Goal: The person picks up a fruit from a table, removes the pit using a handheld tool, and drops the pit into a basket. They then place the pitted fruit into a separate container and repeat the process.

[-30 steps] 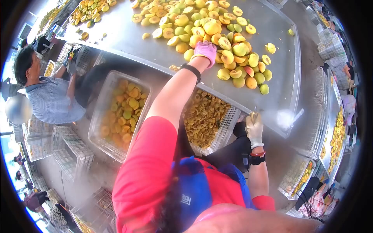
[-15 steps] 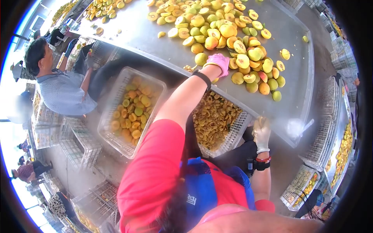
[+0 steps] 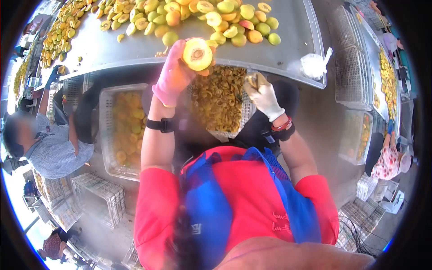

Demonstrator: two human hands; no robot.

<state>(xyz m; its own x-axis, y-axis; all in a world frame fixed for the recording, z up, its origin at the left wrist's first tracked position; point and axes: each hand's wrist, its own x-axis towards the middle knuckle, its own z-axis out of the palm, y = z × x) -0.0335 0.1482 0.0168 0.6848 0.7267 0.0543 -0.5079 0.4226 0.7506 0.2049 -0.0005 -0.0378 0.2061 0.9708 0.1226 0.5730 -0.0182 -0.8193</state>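
Left hand [image 3: 173, 74], pink glove: fingers closed around a fruit half [image 3: 197, 54], gripped from behind and below, cut face turned up toward the camera.

Fruit half: round outline, yellow-orange flesh, paler band at the rim, brownish stone cavity in the centre. Whether the stone sits in it, cannot tell. Skin side hidden in the glove.

Position: raised in front of the near edge of the steel table [image 3: 288, 40], above the crate of cut scraps [image 3: 220, 99], just left of the right hand.

Right hand [image 3: 264, 95], white glove: clenched on a small yellowish object [image 3: 253, 81] that sticks out at the top of the fist; too blurred to identify. Hand is over the right part of the same crate, apart from the fruit half.

Surroundings: heap of whole and halved fruit [image 3: 211, 18] on the table, yellow, green, some reddish. White bag [image 3: 312, 65] near the table's right corner. Second crate [image 3: 121, 130] to the left holds yellow halves. A co-worker in a blue shirt [image 3: 51, 150] stands at far left, by the table's other side
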